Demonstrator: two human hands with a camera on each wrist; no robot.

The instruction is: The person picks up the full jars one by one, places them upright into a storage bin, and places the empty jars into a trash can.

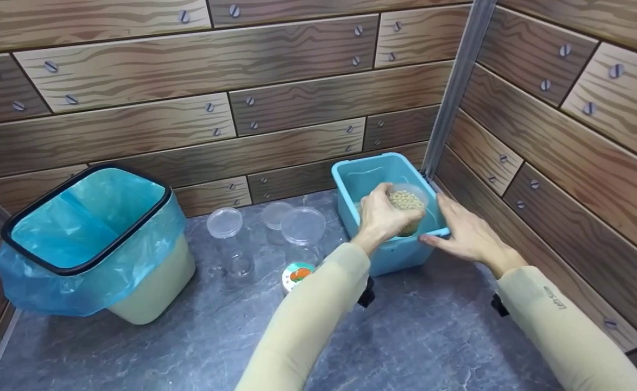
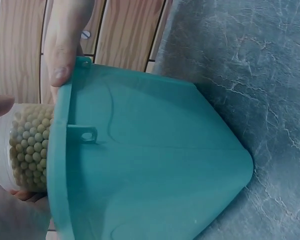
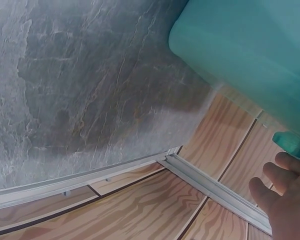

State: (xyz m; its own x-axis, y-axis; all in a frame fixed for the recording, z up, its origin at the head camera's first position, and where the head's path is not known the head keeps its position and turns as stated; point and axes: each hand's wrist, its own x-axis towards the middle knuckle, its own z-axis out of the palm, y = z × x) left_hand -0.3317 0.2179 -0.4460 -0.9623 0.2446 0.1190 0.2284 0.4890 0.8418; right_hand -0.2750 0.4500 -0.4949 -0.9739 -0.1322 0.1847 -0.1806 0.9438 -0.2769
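My left hand [image 1: 382,216] grips a clear plastic jar [image 1: 407,200] of round, pale yellow-green dried peas. It holds the jar over the mouth of a light blue bin [image 1: 399,258]. In the left wrist view the peas [image 2: 31,145] show beside the bin's rim, the jar partly hidden by fingers. My right hand [image 1: 466,231] rests at the bin's front right corner, thumb by the front rim and fingers stretched along the right side. The right wrist view shows its fingertips [image 3: 279,172] beside a small tab on the bin. Most of the bin's inside is hidden.
Left of the bin stand several clear lidded containers, among them a tall jar [image 1: 225,224] and a wider one [image 1: 303,227]. A container with a carrot-coloured picture lid [image 1: 298,273] sits in front. A bag-lined waste bin [image 1: 152,288] is at left. Wood-patterned walls enclose the table [image 1: 204,347].
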